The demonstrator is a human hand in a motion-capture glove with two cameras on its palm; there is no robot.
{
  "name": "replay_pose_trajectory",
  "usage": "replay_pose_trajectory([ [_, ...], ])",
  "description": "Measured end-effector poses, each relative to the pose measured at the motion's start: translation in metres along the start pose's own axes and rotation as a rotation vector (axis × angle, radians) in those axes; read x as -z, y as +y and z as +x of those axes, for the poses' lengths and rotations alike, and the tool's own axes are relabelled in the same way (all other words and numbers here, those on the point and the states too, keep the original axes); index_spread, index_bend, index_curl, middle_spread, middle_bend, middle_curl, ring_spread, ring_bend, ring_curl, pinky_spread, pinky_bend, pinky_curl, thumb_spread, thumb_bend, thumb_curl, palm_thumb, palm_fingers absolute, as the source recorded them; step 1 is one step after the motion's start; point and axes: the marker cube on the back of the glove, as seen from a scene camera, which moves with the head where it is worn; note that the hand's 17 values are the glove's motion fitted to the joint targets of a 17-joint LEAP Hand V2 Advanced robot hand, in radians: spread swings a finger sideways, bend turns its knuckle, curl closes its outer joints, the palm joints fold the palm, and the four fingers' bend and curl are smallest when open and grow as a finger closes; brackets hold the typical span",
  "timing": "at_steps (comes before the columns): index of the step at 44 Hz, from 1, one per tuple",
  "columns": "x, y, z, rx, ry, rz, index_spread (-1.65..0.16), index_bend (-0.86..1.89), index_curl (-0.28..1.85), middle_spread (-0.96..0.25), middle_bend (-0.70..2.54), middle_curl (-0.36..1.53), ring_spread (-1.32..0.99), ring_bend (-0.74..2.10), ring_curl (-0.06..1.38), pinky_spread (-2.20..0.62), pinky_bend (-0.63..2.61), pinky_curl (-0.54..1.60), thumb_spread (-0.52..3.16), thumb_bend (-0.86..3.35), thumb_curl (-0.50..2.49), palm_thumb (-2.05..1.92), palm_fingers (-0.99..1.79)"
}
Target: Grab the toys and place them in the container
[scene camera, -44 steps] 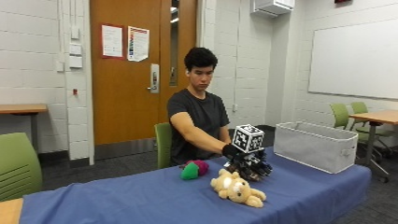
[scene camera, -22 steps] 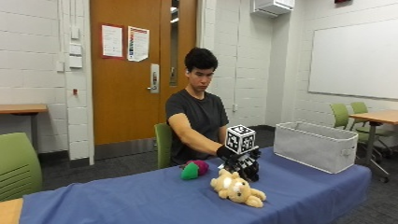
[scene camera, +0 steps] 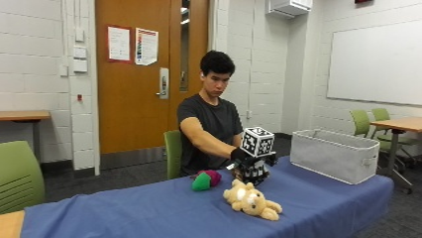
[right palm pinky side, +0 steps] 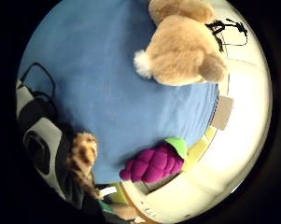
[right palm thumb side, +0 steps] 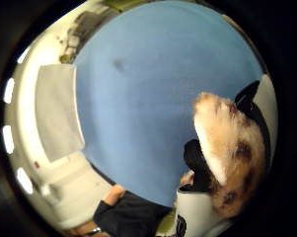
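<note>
Apparently right hand (scene camera: 249, 166), centre frame, grips a spotted plush toy (right palm thumb side: 227, 148); it may slip before reaching the far-right container (scene camera: 336, 153).

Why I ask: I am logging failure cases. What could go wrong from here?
1. The gloved right hand holds a spotted plush toy that shows only at the palm's edge. It might slip before reaching the container, which stands apart at the table's end.
2. The teddy bear lies close beneath the hand, near the table's front edge, so a low sweep could knock it off.
</note>
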Motion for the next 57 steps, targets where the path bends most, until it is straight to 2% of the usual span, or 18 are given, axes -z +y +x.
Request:
replay_pose_trajectory([
  [6, 0.043, 0.0, -0.006, 0.006, -0.013, 0.058, -0.29, 0.59, 0.61, -0.38, 0.81, 0.57, -0.47, 0.94, 0.5, -0.48, 0.75, 0.4, 0.79, 0.2, 0.56, 0.61, 1.31],
  [15, 0.161, 0.005, -0.046, 0.039, -0.032, 0.215, -0.25, 0.68, 0.67, -0.37, 0.88, 0.6, -0.45, 1.0, 0.53, -0.48, 0.8, 0.42, 0.64, 0.2, 0.64, 0.6, 1.25],
  [22, 0.245, 0.012, -0.107, 0.115, -0.083, 0.334, -0.24, 0.7, 0.69, -0.36, 0.9, 0.62, -0.44, 1.02, 0.55, -0.48, 0.83, 0.42, 0.57, 0.2, 0.7, 0.59, 1.22],
  [31, 0.313, 0.024, -0.228, 0.29, -0.028, 0.446, -0.22, 0.72, 0.72, -0.35, 0.92, 0.63, -0.43, 1.04, 0.56, -0.48, 0.85, 0.43, 0.49, 0.21, 0.76, 0.57, 1.2],
  [37, 0.329, 0.043, -0.33, 0.54, -0.119, 0.424, -0.22, 0.72, 0.73, -0.35, 0.93, 0.64, -0.42, 1.04, 0.56, -0.48, 0.86, 0.43, 0.45, 0.21, 0.81, 0.56, 1.19],
  [41, 0.324, 0.037, -0.382, 0.532, -0.133, 0.407, -0.22, 0.72, 0.73, -0.35, 0.93, 0.64, -0.42, 1.05, 0.56, -0.48, 0.87, 0.43, 0.43, 0.22, 0.84, 0.55, 1.19],
  [46, 0.309, -0.005, -0.366, 0.587, -0.109, 0.395, -0.22, 0.73, 0.74, -0.35, 0.93, 0.64, -0.42, 1.05, 0.56, -0.48, 0.87, 0.42, 0.41, 0.22, 0.87, 0.55, 1.19],
  [51, 0.296, -0.009, -0.397, 0.611, -0.182, 0.358, -0.22, 0.73, 0.75, -0.34, 0.94, 0.64, -0.42, 1.05, 0.56, -0.48, 0.87, 0.42, 0.39, 0.23, 0.9, 0.54, 1.18],
  [57, 0.265, -0.026, -0.395, 0.538, -0.004, 0.262, -0.22, 0.72, 0.76, -0.34, 0.93, 0.65, -0.42, 1.06, 0.56, -0.48, 0.88, 0.42, 0.38, 0.23, 0.94, 0.52, 1.15],
])
